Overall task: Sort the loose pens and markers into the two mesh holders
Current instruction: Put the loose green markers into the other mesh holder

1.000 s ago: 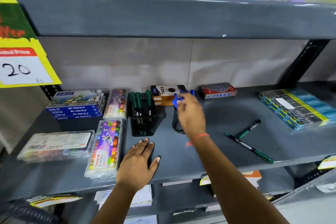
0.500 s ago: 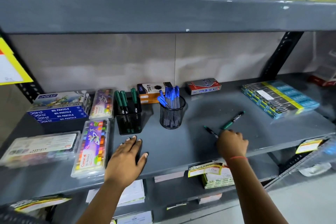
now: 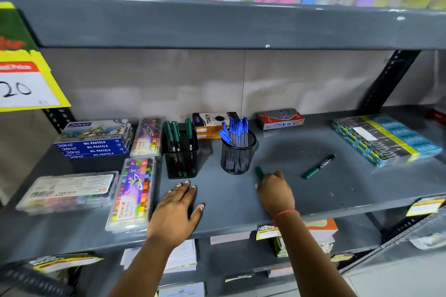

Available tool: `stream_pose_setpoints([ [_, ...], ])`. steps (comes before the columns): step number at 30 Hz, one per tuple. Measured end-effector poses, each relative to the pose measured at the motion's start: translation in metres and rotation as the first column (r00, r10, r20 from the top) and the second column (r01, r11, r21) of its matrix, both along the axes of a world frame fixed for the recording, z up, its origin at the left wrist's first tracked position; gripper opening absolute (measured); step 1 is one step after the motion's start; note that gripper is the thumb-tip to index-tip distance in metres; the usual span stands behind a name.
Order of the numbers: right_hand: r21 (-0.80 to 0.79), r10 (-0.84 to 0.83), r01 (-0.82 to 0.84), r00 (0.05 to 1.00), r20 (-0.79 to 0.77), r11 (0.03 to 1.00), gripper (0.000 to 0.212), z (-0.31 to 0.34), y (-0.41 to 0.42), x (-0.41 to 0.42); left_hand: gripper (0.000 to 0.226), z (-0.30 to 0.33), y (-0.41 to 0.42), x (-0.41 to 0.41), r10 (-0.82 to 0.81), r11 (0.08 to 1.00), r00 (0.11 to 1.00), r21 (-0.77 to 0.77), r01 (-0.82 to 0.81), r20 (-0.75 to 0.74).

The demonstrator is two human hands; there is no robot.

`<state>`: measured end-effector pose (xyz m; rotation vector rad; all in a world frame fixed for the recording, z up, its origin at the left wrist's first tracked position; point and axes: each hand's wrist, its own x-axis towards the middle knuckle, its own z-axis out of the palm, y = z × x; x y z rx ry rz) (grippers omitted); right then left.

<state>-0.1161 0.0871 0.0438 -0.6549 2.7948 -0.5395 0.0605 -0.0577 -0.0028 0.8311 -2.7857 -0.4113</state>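
A square black mesh holder with several green markers stands on the grey shelf. To its right, a round black mesh holder is full of blue pens. My right hand is closed on a green marker; its green end sticks out above my fingers, just right of the round holder. Another green marker lies loose on the shelf further right. My left hand rests flat on the shelf in front of the square holder, fingers apart.
Oil pastel boxes and clear crayon cases fill the left of the shelf. Small boxes stand at the back, and a blue-yellow packet stack lies at the right. An upper shelf hangs overhead.
My right hand left the blue pens in the round holder, went to the loose markers on the right, and closed on one green marker, carrying it left toward the holders. The left hand stayed put.
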Motion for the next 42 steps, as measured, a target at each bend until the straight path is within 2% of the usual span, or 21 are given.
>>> stream_pose_setpoints([
  [2, 0.048, 0.013, -0.012, 1.0, -0.024, 0.999, 0.035, 0.0, 0.001, -0.002, 0.055, 0.0, 0.0, 0.0, 0.0, 1.0, 1.0, -0.001, 0.0, 0.006],
  [4, 0.022, -0.009, 0.009, 1.0, 0.004, 1.0, 0.035, 0.007, 0.003, -0.006, 0.055, -0.001, -0.001, 0.0, -0.002, 1.0, 1.0, -0.001, 0.002, 0.005],
  [7, -0.24, -0.094, 0.129, 0.984, 0.152, 0.962, 0.046, 0.027, 0.003, -0.011, 0.055, -0.002, -0.001, 0.0, -0.002, 1.0, 1.0, 0.0, 0.002, -0.014],
  [8, -0.375, -0.093, 0.165, 0.975, 0.202, 0.912, 0.052, 0.037, -0.001, -0.01, 0.055, -0.002, -0.001, 0.0, 0.003, 1.0, 1.0, 0.0, -0.003, -0.02],
  [10, -0.629, -0.049, 0.199, 0.968, 0.248, 0.752, 0.068, 0.06, -0.019, -0.002, 0.055, -0.002, 0.0, 0.0, 0.004, 1.0, 1.0, -0.001, -0.004, -0.024],
  [12, -0.775, 0.033, 0.099, 0.988, 0.154, 0.624, 0.083, 0.08, -0.05, 0.008, 0.056, -0.003, 0.0, 0.0, 0.008, 1.0, 1.0, -0.003, -0.008, -0.02],
  [14, -0.818, 0.093, -0.028, 0.995, 0.031, 0.574, 0.09, 0.095, -0.085, 0.02, 0.056, -0.003, -0.001, 0.0, 0.01, 1.0, 1.0, -0.013, -0.01, -0.02],
  [17, -0.794, 0.146, -0.187, 0.981, -0.125, 0.579, 0.086, 0.105, -0.123, 0.037, 0.056, -0.003, -0.001, -0.001, 0.004, 1.0, 1.0, -0.01, -0.004, -0.029],
  [21, -0.704, 0.189, -0.269, 0.963, -0.192, 0.657, 0.075, 0.089, -0.147, 0.04, 0.056, -0.006, -0.002, -0.001, 0.001, 1.0, 0.999, -0.024, -0.002, -0.035],
  [23, -0.575, 0.228, -0.338, 0.939, -0.257, 0.745, 0.067, 0.077, -0.152, 0.038, 0.057, -0.007, -0.003, -0.001, -0.001, 1.0, 0.999, -0.031, -0.001, -0.034],
  [25, -0.377, 0.301, -0.411, 0.899, -0.319, 0.83, 0.057, 0.065, -0.155, 0.035, 0.057, -0.008, -0.004, -0.001, -0.003, 0.999, 1.0, -0.035, 0.002, -0.025],
  [27, -0.252, 0.349, -0.432, 0.882, -0.315, 0.866, 0.053, 0.058, -0.153, 0.031, 0.058, -0.008, -0.003, -0.001, -0.005, 0.999, 1.0, -0.036, 0.004, -0.026],
  [30, -0.295, 0.354, -0.424, 0.897, -0.263, 0.856, 0.052, 0.057, -0.146, 0.027, 0.058, -0.009, -0.004, 0.0, -0.003, 0.999, 1.0, -0.036, 0.002, -0.028],
  [33, -0.426, 0.224, -0.311, 0.944, -0.243, 0.85, 0.039, 0.058, -0.122, 0.012, 0.057, -0.008, -0.004, 0.0, -0.007, 0.999, 1.0, -0.037, 0.006, -0.029],
  [35, -0.499, 0.033, -0.139, 0.976, -0.216, 0.856, 0.027, 0.053, -0.096, -0.009, 0.057, -0.007, -0.003, -0.001, -0.008, 1.0, 0.999, -0.025, 0.007, -0.038],
  [37, -0.534, -0.162, 0.037, 0.969, -0.189, 0.845, 0.026, 0.045, -0.063, -0.031, 0.055, -0.005, -0.001, 0.0, -0.002, 1.0, 0.998, -0.015, 0.001, -0.056],
  [39, -0.406, -0.273, 0.16, 0.933, -0.235, 0.899, 0.031, 0.035, -0.029, -0.053, 0.053, -0.003, 0.0, 0.0, 0.001, 1.0, 0.998, -0.003, -0.001, -0.07],
  [42, -0.07, -0.302, 0.293, 0.925, -0.231, 0.953, 0.038, 0.016, 0.015, -0.078, 0.053, -0.002, 0.0, 0.0, -0.001, 1.0, 0.998, 0.006, 0.002, -0.057],
])
